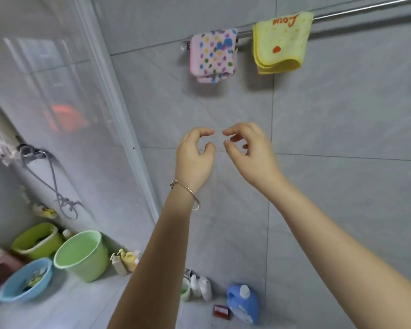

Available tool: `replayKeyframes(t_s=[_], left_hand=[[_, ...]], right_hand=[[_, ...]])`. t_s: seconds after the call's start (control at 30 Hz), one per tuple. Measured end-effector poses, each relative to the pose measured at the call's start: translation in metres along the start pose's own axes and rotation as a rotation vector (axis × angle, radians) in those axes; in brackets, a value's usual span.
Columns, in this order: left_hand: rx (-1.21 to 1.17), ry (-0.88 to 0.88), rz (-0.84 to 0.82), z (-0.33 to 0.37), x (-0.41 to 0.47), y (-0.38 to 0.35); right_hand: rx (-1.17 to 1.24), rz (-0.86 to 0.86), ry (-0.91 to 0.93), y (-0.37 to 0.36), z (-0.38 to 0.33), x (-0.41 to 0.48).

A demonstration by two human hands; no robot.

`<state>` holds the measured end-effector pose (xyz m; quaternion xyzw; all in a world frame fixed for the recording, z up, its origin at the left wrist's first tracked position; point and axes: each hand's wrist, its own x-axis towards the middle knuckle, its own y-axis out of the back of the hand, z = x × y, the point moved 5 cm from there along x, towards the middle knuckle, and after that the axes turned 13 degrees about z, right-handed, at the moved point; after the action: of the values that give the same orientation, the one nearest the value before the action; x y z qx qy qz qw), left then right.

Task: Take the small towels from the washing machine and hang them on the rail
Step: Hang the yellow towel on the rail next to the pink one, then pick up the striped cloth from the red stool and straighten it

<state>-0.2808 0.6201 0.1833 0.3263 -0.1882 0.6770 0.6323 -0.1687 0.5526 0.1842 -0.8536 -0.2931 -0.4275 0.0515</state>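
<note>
Two small towels hang folded over the metal rail (356,11) on the grey tiled wall. The pink towel with coloured dots (212,55) is at the rail's left end, and the yellow towel with an orange heart (280,42) hangs to its right. Both of my hands are raised in front of the wall, well below the towels. My left hand (196,155), with a bracelet on the wrist, and my right hand (249,150) face each other with fingers curled and apart, holding nothing. No washing machine is in view.
A glass shower partition (100,96) stands to the left. On the floor behind it are a green bucket (83,255), a lime bucket (37,241) and a blue basin (25,280). A blue detergent bottle (243,303) and small white bottles (201,287) sit by the wall.
</note>
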Motion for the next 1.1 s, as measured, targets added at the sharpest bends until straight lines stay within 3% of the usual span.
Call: replayKeyframes(t_s=[0.17, 0.5, 0.73, 1.1], left_hand=[[-0.021, 0.173, 0.024, -0.036, -0.065, 0.085], [0.080, 0.523, 0.192, -0.102, -0.198, 0.248], [0.184, 0.687, 0.386, -0.122, -0.277, 0.337], [0.303, 0.914, 0.775, -0.143, -0.359, 0.441]], right_hand=[[0.239, -0.036, -0.266, -0.046, -0.026, -0.088], [0.343, -0.326, -0.480, -0.115, -0.088, -0.274], [0.359, -0.564, -0.529, -0.153, -0.134, -0.367], [0.377, -1.000, -0.410, -0.221, -0.184, -0.476]])
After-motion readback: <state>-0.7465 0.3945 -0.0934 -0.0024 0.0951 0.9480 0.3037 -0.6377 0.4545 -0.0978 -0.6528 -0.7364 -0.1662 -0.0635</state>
